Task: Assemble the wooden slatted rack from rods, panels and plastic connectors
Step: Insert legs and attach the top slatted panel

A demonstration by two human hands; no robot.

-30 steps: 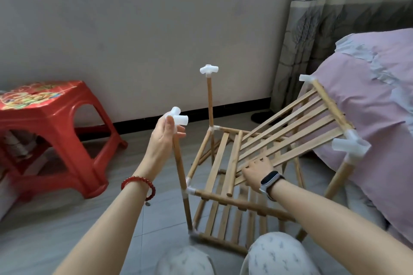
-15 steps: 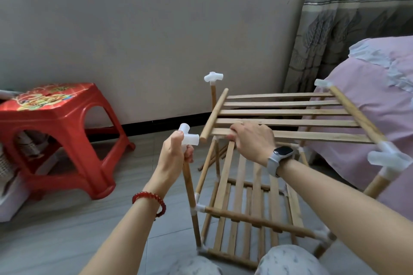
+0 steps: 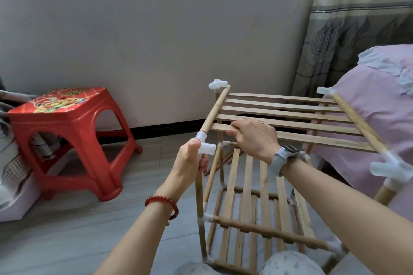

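Now lying level, top slatted panel [image 3: 288, 123] with side rod end seating into white connector [image 3: 206, 146], left hand [image 3: 188, 161] gripping post [image 3: 199, 203] under it, right hand [image 3: 252, 135] curling over nearest slat, above rack's lower shelves.

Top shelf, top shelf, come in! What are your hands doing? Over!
Left hand grips near-left post under its white connector. Right hand holds top slatted panel, level. Panel's near-left rod end at connector, far-left end beside its connector. Nothing blocking.
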